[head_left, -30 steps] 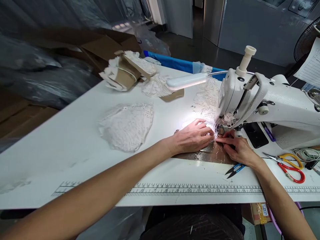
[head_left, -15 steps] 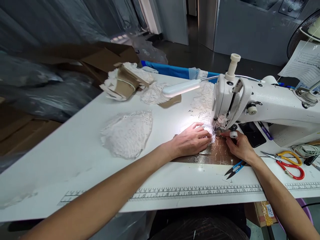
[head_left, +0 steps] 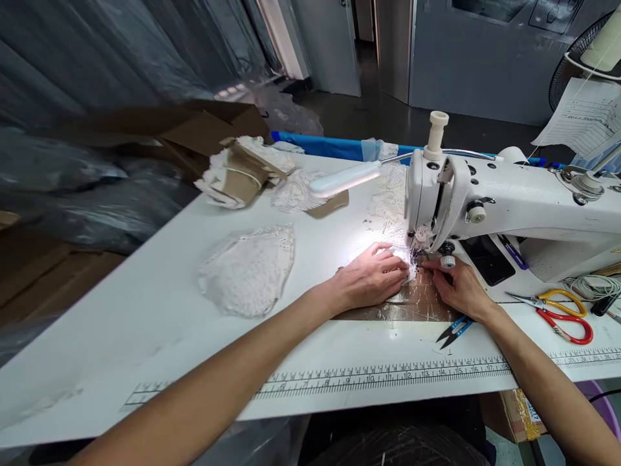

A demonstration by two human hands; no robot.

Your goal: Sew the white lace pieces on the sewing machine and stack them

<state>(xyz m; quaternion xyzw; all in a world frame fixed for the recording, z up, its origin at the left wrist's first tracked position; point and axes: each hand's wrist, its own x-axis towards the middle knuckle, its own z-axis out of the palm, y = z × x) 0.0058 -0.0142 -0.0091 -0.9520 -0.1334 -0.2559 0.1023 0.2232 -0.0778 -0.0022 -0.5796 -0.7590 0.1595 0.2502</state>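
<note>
My left hand [head_left: 369, 278] lies flat, fingers stretched out, pressing a small white lace piece [head_left: 405, 260] against the table just left of the needle of a white sewing machine [head_left: 509, 207]. My right hand [head_left: 457, 286] is on the other side of the needle, fingers curled and pinching the edge of the same lace. A brown taped patch [head_left: 412, 304] lies under both hands. The machine's lamp [head_left: 345, 180] throws bright light on the lace.
A pile of white lace [head_left: 248, 266] lies on the white table [head_left: 145, 304] to the left. Lace wound on cardboard [head_left: 242, 169] sits at the back. Blue thread snips [head_left: 452, 330] and red-and-yellow scissors [head_left: 557, 313] lie to the right. A printed ruler [head_left: 388, 374] runs along the front edge.
The view has tilted and shifted a little. My right hand has drawn its fingers in closer to the needle; my left hand stays flat on the lace.
</note>
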